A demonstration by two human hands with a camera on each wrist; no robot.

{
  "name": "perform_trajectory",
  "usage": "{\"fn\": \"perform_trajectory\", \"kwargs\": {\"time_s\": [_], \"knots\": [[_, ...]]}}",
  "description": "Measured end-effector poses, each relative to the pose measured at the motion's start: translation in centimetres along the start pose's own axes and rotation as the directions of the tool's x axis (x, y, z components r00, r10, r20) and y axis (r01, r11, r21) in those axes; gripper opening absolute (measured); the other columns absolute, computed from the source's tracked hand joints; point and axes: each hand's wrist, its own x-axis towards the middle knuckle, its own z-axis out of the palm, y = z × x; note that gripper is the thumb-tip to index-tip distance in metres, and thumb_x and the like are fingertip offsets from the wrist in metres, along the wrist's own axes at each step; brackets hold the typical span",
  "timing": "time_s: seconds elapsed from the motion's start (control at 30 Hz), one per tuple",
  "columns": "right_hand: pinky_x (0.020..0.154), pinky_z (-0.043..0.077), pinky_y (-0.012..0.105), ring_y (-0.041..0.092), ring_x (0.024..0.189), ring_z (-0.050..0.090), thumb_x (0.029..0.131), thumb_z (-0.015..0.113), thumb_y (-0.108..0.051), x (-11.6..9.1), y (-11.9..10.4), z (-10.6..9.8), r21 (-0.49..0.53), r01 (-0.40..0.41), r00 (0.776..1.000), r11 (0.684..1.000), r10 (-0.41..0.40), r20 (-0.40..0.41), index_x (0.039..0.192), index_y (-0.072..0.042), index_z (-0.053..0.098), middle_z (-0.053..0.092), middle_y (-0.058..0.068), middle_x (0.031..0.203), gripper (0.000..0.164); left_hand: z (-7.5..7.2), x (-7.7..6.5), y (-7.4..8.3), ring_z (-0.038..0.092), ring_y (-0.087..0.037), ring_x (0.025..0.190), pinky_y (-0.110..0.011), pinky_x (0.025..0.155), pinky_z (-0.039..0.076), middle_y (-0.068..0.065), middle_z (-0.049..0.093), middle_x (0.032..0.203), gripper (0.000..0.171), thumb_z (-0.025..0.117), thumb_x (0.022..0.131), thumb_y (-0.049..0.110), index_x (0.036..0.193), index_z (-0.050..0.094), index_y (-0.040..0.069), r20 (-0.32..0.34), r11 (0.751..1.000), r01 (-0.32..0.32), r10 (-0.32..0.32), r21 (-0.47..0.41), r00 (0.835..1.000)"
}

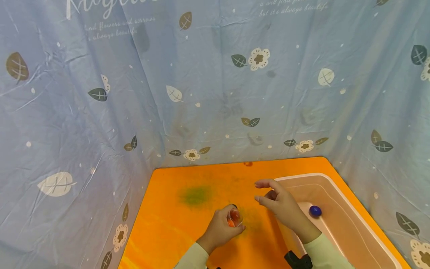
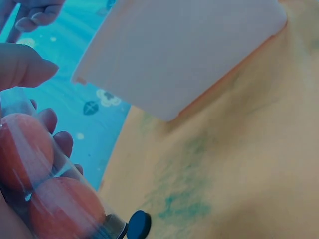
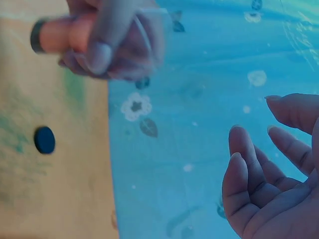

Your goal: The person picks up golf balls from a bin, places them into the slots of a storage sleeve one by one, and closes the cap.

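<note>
My left hand (image 1: 220,228) grips a clear tube (image 2: 65,167) above the orange table, with orange-red balls (image 2: 67,206) visible inside it. A dark end shows on the tube in the right wrist view. Apart from the tube there, a small black disc (image 3: 45,140) appears against the table. My right hand (image 1: 282,205) is raised by the left rim of the pale pink bin (image 1: 322,175), its fingers loosely bent and holding nothing. In the right wrist view, the fingers (image 3: 239,174) of that hand are spread apart. Inside the bin lies a dark blue ball (image 1: 315,211).
The orange table (image 1: 174,231) has a green stain (image 1: 196,195) left of the hands and a small reddish mark (image 1: 248,163) at its far edge. A blue curtain (image 1: 215,89) printed with leaves and flowers surrounds the table at the back and both sides.
</note>
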Motion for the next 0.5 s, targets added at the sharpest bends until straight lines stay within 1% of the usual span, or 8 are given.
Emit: {"fn": "perform_trajectory", "kwargs": {"time_s": [0.17, 0.23, 0.27, 0.33, 0.43, 0.5], "knots": [[0.063, 0.050, 0.036, 0.024, 0.074, 0.056, 0.091, 0.067, -0.034, 0.5, 0.3, -2.1, -0.041, 0.045, 0.997, 0.998, -0.047, -0.065, 0.122, -0.025, 0.055, 0.055, -0.002, 0.118, 0.035, 0.0, 0.1, 0.1, 0.057, -0.011, 0.063, -0.028, 0.058, 0.051, 0.005, 0.061, 0.077, 0.026, 0.076, 0.082, 0.032, 0.094, 0.055, 0.022, 0.005, 1.000, 0.019, -0.019, -0.012, 1.000], [0.067, 0.052, 0.038, 0.024, 0.077, 0.058, 0.091, 0.065, -0.035, 0.7, 0.7, -3.0, -0.048, 0.051, 0.995, 0.998, -0.055, -0.087, 0.124, -0.024, 0.054, 0.054, -0.002, 0.119, 0.036, 0.0, 0.1, 0.1, 0.057, -0.011, 0.062, -0.027, 0.058, 0.051, 0.004, 0.061, 0.077, 0.026, 0.076, 0.082, 0.032, 0.094, 0.055, 0.023, 0.004, 1.000, 0.022, -0.022, -0.017, 1.000], [0.069, 0.052, 0.040, 0.025, 0.079, 0.059, 0.092, 0.065, -0.036, 0.7, 1.0, -3.4, -0.052, 0.048, 0.994, 0.997, -0.053, -0.097, 0.125, -0.024, 0.054, 0.054, -0.002, 0.120, 0.037, 0.0, 0.2, 0.1, 0.057, -0.011, 0.062, -0.027, 0.058, 0.051, 0.004, 0.061, 0.076, 0.026, 0.076, 0.082, 0.032, 0.094, 0.055, 0.023, 0.003, 1.000, 0.022, -0.022, -0.018, 1.000], [0.074, 0.052, 0.040, 0.026, 0.083, 0.061, 0.092, 0.064, -0.040, 0.8, 1.6, -4.1, -0.054, 0.018, 0.993, 0.998, -0.024, -0.115, 0.126, -0.024, 0.053, 0.053, -0.002, 0.122, 0.039, 0.0, 0.2, 0.1, 0.056, -0.011, 0.062, -0.027, 0.058, 0.050, 0.004, 0.061, 0.077, 0.025, 0.076, 0.082, 0.031, 0.094, 0.055, 0.023, 0.002, 0.999, 0.024, -0.024, -0.024, 1.000], [0.079, 0.051, 0.041, 0.029, 0.091, 0.061, 0.091, 0.062, -0.044, 0.8, 2.5, -5.1, -0.046, -0.022, 0.990, 0.999, 0.015, -0.138, 0.128, -0.022, 0.052, 0.054, 0.003, 0.124, 0.044, 0.0, 0.2, 0.1, 0.057, -0.011, 0.062, -0.027, 0.058, 0.051, 0.004, 0.061, 0.078, 0.025, 0.076, 0.082, 0.030, 0.094, 0.056, 0.022, 0.008, 0.999, 0.033, -0.033, -0.035, 0.999], [0.080, 0.051, 0.041, 0.030, 0.092, 0.061, 0.091, 0.062, -0.044, 0.7, 3.2, -5.7, -0.052, -0.033, 0.988, 0.998, 0.025, -0.154, 0.129, -0.021, 0.052, 0.053, 0.006, 0.126, 0.045, 0.0, 0.2, 0.1, 0.058, -0.011, 0.063, -0.028, 0.058, 0.051, 0.004, 0.062, 0.079, 0.025, 0.076, 0.082, 0.029, 0.094, 0.056, 0.021, 0.013, 0.998, 0.041, -0.040, -0.039, 0.999]]}}
